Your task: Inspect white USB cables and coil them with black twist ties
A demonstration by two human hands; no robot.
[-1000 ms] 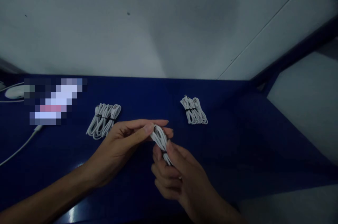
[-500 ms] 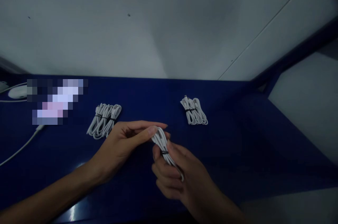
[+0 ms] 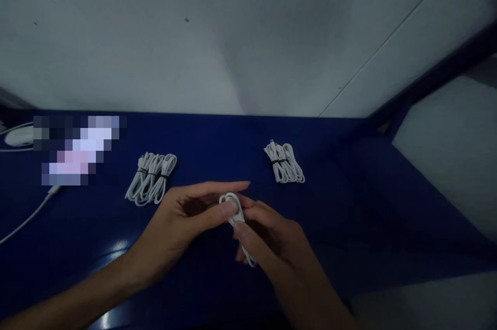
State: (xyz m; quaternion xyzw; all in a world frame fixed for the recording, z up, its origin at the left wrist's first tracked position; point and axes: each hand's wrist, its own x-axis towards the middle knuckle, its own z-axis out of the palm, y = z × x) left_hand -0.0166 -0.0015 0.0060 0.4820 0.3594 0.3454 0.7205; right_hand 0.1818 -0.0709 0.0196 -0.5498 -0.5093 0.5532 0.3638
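Between my two hands is a coiled white cable (image 3: pixel 232 199), tilted, its lower loops pointing down to the right. My left hand (image 3: pixel 194 216) pinches the upper end, thumb on top and fingers underneath. Lower down, my right hand (image 3: pixel 275 242) grips the same coil with its thumb across the front; the other fingers are partly hidden behind it. The dark tie on this coil is covered now. Several bundled white cables (image 3: pixel 151 178) with black ties lie beyond my left wrist, and another group of tied white cables (image 3: pixel 284 163) lies farther back on the right.
The blue table (image 3: pixel 217 148) meets a pale wall panel (image 3: pixel 174 60) at the back. On the left lie a blurred-out bright device (image 3: pixel 83 148) with a white cord (image 3: pixel 29 220) and a white rounded object (image 3: pixel 19 136). A blue frame bar (image 3: pixel 435 79) slants along the right.
My right hand has shifted its grip, its thumb now lying over the middle of the coil and covering the tie. My left thumb has moved slightly down onto the coil.
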